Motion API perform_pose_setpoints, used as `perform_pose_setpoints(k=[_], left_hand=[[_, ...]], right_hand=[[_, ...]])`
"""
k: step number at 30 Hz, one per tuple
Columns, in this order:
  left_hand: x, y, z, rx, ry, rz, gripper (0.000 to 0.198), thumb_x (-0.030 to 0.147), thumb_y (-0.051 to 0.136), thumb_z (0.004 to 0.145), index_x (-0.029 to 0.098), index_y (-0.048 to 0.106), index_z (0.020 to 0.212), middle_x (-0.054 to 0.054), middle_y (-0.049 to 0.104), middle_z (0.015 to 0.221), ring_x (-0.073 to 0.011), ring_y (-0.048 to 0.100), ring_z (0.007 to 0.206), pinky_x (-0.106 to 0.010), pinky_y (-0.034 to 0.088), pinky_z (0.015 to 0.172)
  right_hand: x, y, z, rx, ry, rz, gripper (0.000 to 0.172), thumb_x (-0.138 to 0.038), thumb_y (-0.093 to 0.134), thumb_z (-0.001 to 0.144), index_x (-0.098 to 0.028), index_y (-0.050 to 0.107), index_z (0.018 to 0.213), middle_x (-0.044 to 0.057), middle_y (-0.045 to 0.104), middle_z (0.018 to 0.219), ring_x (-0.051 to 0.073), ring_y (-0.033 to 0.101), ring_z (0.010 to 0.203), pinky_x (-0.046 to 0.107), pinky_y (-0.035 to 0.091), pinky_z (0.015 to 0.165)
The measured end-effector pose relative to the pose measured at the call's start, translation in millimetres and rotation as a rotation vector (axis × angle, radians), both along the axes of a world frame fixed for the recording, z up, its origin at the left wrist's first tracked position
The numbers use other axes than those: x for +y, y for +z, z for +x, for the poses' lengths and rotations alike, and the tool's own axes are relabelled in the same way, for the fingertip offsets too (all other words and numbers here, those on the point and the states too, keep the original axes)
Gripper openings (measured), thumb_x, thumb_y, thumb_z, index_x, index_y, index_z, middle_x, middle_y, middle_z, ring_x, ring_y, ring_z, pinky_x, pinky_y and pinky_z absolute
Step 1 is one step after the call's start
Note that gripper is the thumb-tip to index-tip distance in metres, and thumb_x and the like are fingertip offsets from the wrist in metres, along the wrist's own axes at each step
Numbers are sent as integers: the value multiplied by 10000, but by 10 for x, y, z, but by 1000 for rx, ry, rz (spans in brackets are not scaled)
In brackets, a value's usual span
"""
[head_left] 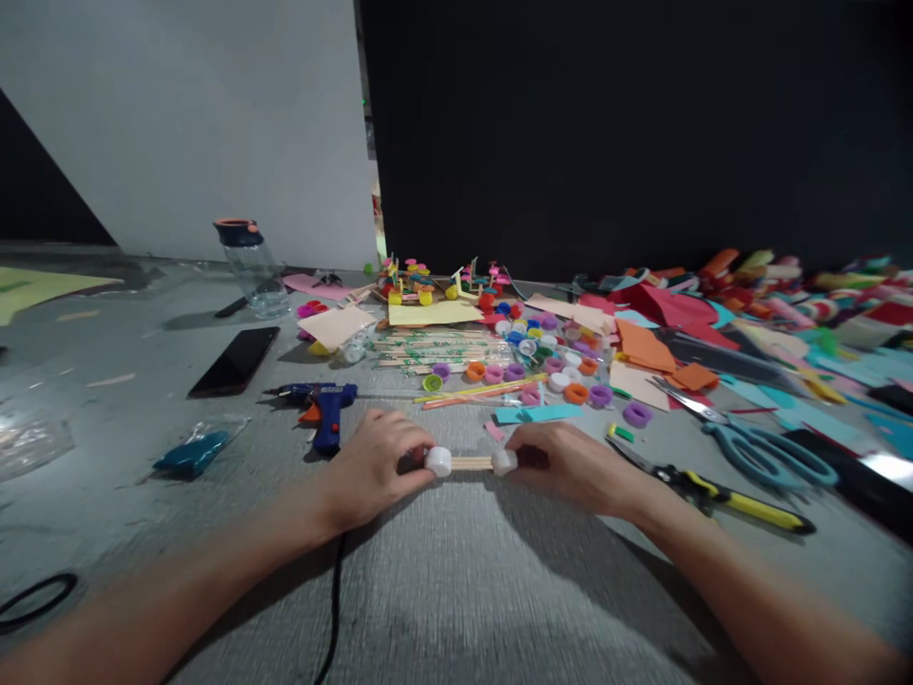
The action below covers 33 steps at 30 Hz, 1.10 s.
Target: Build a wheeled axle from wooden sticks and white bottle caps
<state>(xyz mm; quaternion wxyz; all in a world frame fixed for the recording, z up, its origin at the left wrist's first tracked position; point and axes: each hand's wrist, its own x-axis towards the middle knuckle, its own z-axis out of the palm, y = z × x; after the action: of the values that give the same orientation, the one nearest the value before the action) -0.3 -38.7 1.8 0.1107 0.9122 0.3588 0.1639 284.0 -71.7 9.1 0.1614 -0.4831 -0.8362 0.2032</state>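
My left hand (381, 466) is closed around the left end of a small piece built from wooden sticks and bottle caps. A white bottle cap (439, 462) shows at its fingertips. Thin wooden sticks (472, 464) run across to a second white bottle cap (504, 462), which my right hand (567, 466) pinches. The fingers partly hide both ends, and a dark reddish patch by the left fingers is unclear. Just beyond my left hand lies a blue glue gun (329, 419). Yellow-handled pliers (742, 504) rest to the right of my right hand.
Loose colored caps (574, 392), wrapped sticks (442, 348) and blue paper strips (538, 414) lie ahead. Teal-handled scissors (767, 452) are at right. A phone (237, 362), a water bottle (253, 271) and a teal packet (192, 455) stand or lie left. A black cable (337, 599) crosses the front.
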Motion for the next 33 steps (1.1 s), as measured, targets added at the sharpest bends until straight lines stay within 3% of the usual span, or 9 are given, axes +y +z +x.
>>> perform_pose_setpoints(k=[12,15,19,23,26,30,33], left_hand=[[-12,-19,-10,-28,39,25,126,306,740,854,199,686,893,-2,712,874,-235,639,897,-385,349,822],[-2,-6,-33,-47,33,53,182,353,774,826,209,690,902,4,718,877,-235,648,885,-379,360,807],[11,99,-104,-134,66,158,281,458,700,891,221,680,1042,-35,720,1046,-269,638,1022,-413,377,888],[43,237,-195,-228,114,307,236,402,571,992,211,658,1101,-64,698,1122,-273,614,1105,-436,352,975],[85,282,-240,-198,60,342,246,407,636,957,210,665,1102,-60,701,1086,-272,616,1070,-428,354,954],[113,219,-224,-33,-58,165,399,447,799,821,235,670,1133,-37,722,1072,-272,612,1056,-399,341,890],[100,126,-170,17,-76,98,347,395,822,802,235,691,1081,-22,739,1035,-260,621,1026,-378,332,854]], right_hand=[[19,-126,-60,13,-47,25,105,-148,681,875,-188,628,794,-7,626,731,143,513,623,274,329,576],[16,-87,-44,45,-40,9,75,-225,734,870,-198,665,860,-18,647,737,142,543,623,266,346,564],[28,9,29,120,-119,86,203,-385,633,963,-189,682,989,9,654,765,159,548,638,279,359,560],[72,57,125,179,-213,195,243,-337,508,1017,-171,676,957,45,666,813,169,543,670,294,374,602],[88,58,156,155,-152,162,178,-330,599,983,-182,695,995,36,668,841,164,564,692,279,394,608],[62,17,105,64,-6,84,217,-286,789,866,-202,719,1053,15,659,844,163,579,712,263,397,613],[44,-38,43,25,45,87,201,-206,770,878,-186,712,1069,13,648,833,160,567,708,268,386,637]])
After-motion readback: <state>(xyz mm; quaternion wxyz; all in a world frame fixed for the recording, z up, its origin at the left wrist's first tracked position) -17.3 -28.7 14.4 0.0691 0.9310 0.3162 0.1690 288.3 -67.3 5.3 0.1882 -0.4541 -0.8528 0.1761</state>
